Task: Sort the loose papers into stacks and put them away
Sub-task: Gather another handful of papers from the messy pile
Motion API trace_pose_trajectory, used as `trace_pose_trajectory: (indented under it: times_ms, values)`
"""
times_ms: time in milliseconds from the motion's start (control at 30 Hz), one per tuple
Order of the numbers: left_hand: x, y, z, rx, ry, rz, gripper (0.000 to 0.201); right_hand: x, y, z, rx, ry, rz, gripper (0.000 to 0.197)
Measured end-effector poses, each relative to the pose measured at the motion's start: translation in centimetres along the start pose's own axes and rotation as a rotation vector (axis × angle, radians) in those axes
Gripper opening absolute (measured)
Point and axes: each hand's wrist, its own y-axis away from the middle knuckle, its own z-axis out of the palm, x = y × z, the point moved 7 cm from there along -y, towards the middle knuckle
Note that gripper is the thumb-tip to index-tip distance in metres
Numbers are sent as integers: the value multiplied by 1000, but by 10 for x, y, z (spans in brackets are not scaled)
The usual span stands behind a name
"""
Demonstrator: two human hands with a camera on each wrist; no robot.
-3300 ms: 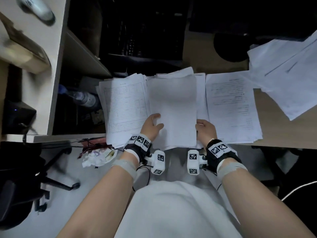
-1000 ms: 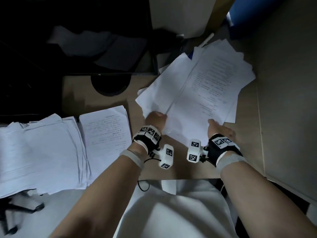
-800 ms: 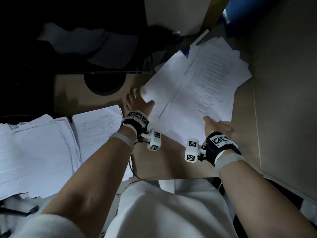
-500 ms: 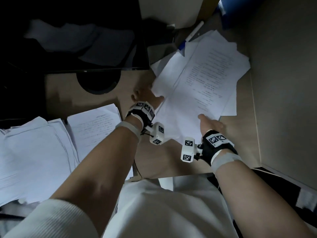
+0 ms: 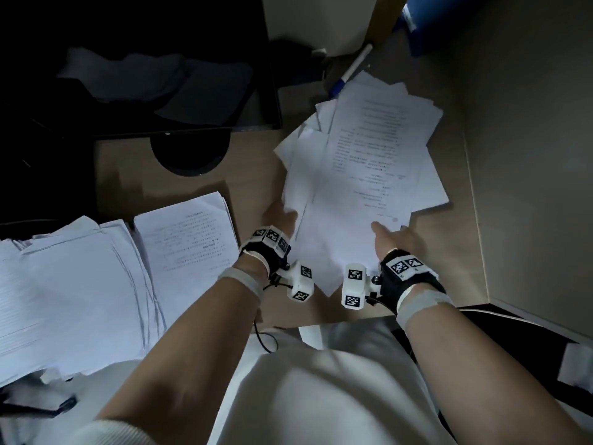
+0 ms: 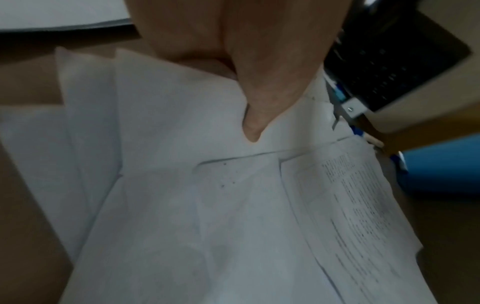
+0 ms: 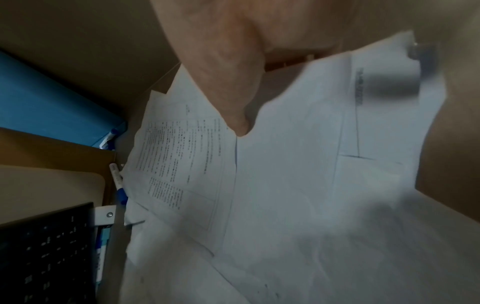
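Note:
A loose, fanned pile of printed papers (image 5: pixel 362 175) lies on the right part of the wooden desk (image 5: pixel 192 184). My left hand (image 5: pixel 279 216) grips the pile's left edge; in the left wrist view its thumb (image 6: pixel 253 123) lies on top of the papers (image 6: pixel 207 205) with the fingers hidden beneath. At the pile's near right edge my right hand (image 5: pixel 391 234) holds the sheets, thumb (image 7: pixel 233 111) pressed on the top sheet (image 7: pixel 298 164). Two squared stacks lie to the left: a smaller stack (image 5: pixel 186 239) and a big stack (image 5: pixel 73 290).
A dark monitor (image 5: pixel 144 65) on a round base (image 5: pixel 189 152) stands behind the stacks. A marker pen (image 5: pixel 351 70) and a blue folder (image 5: pixel 426 24) lie beyond the pile. A partition wall (image 5: pixel 529 155) closes off the right side. A black keyboard (image 6: pixel 389 61) is near.
I turned from the left stack to the loose pile on the right. My left hand slid forward along the pile's left edge and came back nearer. The right hand stayed at the near edge.

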Motion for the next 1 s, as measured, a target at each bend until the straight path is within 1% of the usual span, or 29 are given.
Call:
trace_pose_trajectory:
  times_ms: [67, 133, 200, 233, 300, 333, 367, 433, 467, 500, 533, 567, 633, 667, 700, 767, 833, 900, 967, 1000]
  values:
    - [-16, 5, -5, 53, 48, 3, 33, 3, -2, -3, -10, 38, -43, 60]
    - [-29, 13, -14, 113, 110, 11, 29, 4, 2, -1, -48, 99, -102, 51]
    - [-45, 16, -20, 166, 168, -21, 31, 10, 6, 3, -99, 178, -109, 46]
    - [-51, 17, -20, 174, 191, -41, 33, 11, 9, 4, -121, 201, -114, 42]
    - [-55, 24, -16, 137, 218, -84, 34, 7, 13, 2, -109, 223, -130, 33]
    - [-57, 27, -13, 123, 225, -115, 33, 7, 12, 1, -109, 234, -131, 32]
    - [-60, 32, -11, 128, 221, -157, 36, 7, 14, -2, -100, 262, -119, 34]
    - [-62, 42, -14, 214, 179, -236, 47, 8, 11, -13, -13, 315, -104, 44]
    - [-57, 47, -18, 267, 172, -238, 51, 7, 12, -18, 23, 294, -98, 55]
    - [-49, 47, -19, 294, 187, -209, 52, 5, 14, -20, 34, 247, -94, 70]
    - [-39, 45, -18, 283, 222, -160, 52, -1, 15, -23, 43, 217, -115, 83]
    - [-28, 41, -16, 247, 273, -115, 51, -9, 15, -23, 44, 177, -149, 90]
    - [-8, 31, -8, 141, 348, -64, 51, -26, 10, -20, 15, 164, -243, 88]
    - [-1, 27, -2, 80, 371, -69, 54, -37, 8, -20, -5, 155, -286, 85]
    - [3, 22, 3, 36, 385, -73, 60, -43, 0, -17, -27, 150, -291, 82]
    - [10, 12, 11, -13, 359, -63, 68, -53, -9, -16, -63, 142, -296, 79]
    - [15, 3, 16, -11, 344, -56, 67, -57, -18, -11, -79, 109, -282, 81]
    - [22, -4, 20, -39, 352, -33, 59, -56, -25, -8, -72, 105, -269, 85]
    - [32, -5, 26, -114, 355, 13, 35, -55, -26, -7, -51, 143, -274, 82]
    - [35, -5, 29, -146, 331, 34, 31, -55, -27, -7, -47, 165, -283, 77]
